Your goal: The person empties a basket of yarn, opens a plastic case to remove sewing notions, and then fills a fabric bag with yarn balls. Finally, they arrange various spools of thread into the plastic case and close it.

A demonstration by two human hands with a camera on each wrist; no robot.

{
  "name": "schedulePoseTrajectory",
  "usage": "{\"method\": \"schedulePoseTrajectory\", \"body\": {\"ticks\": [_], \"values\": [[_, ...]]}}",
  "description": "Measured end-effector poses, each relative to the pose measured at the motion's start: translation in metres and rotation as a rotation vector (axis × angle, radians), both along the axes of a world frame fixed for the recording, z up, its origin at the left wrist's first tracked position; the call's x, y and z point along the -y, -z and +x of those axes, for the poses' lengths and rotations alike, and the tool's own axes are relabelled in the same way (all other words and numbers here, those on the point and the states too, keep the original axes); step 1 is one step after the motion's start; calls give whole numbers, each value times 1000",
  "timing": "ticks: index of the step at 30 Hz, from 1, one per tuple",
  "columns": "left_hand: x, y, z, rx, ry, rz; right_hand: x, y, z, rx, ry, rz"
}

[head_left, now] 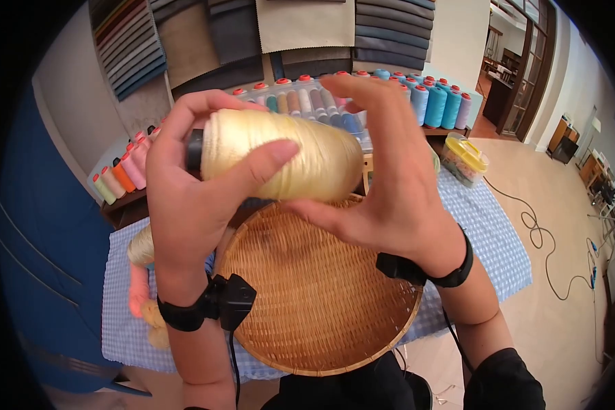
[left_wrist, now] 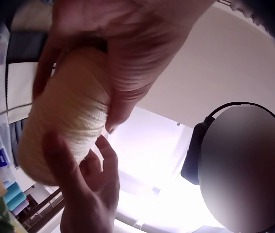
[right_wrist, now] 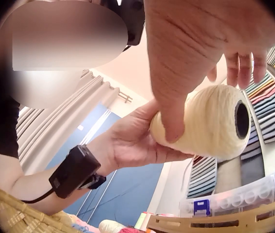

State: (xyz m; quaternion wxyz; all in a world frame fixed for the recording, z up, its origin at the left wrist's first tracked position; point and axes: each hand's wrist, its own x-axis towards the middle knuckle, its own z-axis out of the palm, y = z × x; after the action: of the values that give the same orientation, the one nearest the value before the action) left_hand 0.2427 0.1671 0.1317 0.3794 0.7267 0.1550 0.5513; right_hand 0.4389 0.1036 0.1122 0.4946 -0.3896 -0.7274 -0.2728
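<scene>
A cone of pale yellow yarn (head_left: 321, 154) is held up on its side above a woven bamboo basket (head_left: 314, 307). My left hand (head_left: 184, 201) grips it at its left end, thumb across the front and fingers over the top. The black core (head_left: 195, 149) sticks out there; its other opening (right_wrist: 242, 120) faces outward in the right wrist view. Close by the cone's right end is my right hand (head_left: 400, 184), its thumb at the lower side of the yarn and its fingers spread loosely beyond the end.
A blue checked cloth (head_left: 485, 239) covers the table under the basket. More yarn (head_left: 141, 247) lies at the left. Thread cones (head_left: 451, 107) and a clear case of spools (head_left: 294, 102) stand behind. A yellow-lidded tub (head_left: 465, 160) sits at the back right.
</scene>
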Motion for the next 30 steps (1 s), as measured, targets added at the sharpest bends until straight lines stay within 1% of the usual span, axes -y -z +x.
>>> {"method": "schedulePoseTrajectory", "body": {"ticks": [1, 3, 4, 5, 7, 8, 9, 10, 11, 12, 14, 15, 16, 17, 18, 19, 20, 21, 22, 23, 24, 25, 27, 29, 30], "values": [[0, 1, -2, 0, -4, -3, -1, 2, 1, 0, -4, -3], [-1, 4, -3, -168, 117, 20, -3, 7, 2, -85, -418, -422], [0, 5, -4, -247, 162, -49, -5, 8, -2, -103, -521, -438], [0, 6, -5, -248, 161, -51, -5, 8, 0, -104, -522, -439], [-3, 8, -6, -452, 78, 71, -6, 8, 5, -40, -494, -658], [-2, 5, -7, -485, 107, -42, -6, 9, 7, -40, -495, -660], [-4, 5, -8, -485, 106, -43, -7, 9, 7, -67, -522, -722], [-7, 8, -9, -529, 79, 5, -9, 10, 8, -93, -549, -784], [-9, 10, -10, -571, 51, 52, -10, 11, 9, -92, -550, -784], [-12, 14, -11, -569, 49, 51, -12, 13, 11, -52, -533, -810], [-16, 19, -14, -628, 217, -47, -18, 21, 11, -3, -519, -838], [-16, 16, -17, -622, 213, -50, -22, 28, 10, 43, -542, -785], [-15, 8, -21, -809, 203, -107, -25, 32, 10, 89, -565, -731], [-14, 4, -25, -993, 192, -166, -27, 34, 10, 99, -567, -735], [-17, 9, -29, -929, 253, -233, -29, 34, 10, 161, -554, -951], [-18, 9, -32, -920, 251, -236, -31, 35, 10, 225, -534, -1166], [-19, 8, -35, -948, 228, -212, -32, 36, 10, 291, -476, -1289], [-20, 8, -38, -978, 205, -187, -34, 38, 9, 298, -475, -1292], [-24, 16, -42, -904, 206, -129, -36, 39, 10, 352, -462, -1382], [-24, 15, -44, -898, 204, -131, -37, 40, 10, 406, -447, -1472], [-23, 13, -47, -910, 205, -122, -36, 41, 13, 413, -516, -1437], [-22, 11, -49, -921, 205, -114, -36, 41, 14, 419, -515, -1442], [-22, 8, -50, -922, 208, -112, -37, 41, 16, 476, -808, -1481], [-22, 5, -50, -925, 212, -110, -39, 47, 15, 499, -828, -1505], [-20, 3, -50, -941, 216, -131, -40, 48, 13, 441, -758, -1604]]}}
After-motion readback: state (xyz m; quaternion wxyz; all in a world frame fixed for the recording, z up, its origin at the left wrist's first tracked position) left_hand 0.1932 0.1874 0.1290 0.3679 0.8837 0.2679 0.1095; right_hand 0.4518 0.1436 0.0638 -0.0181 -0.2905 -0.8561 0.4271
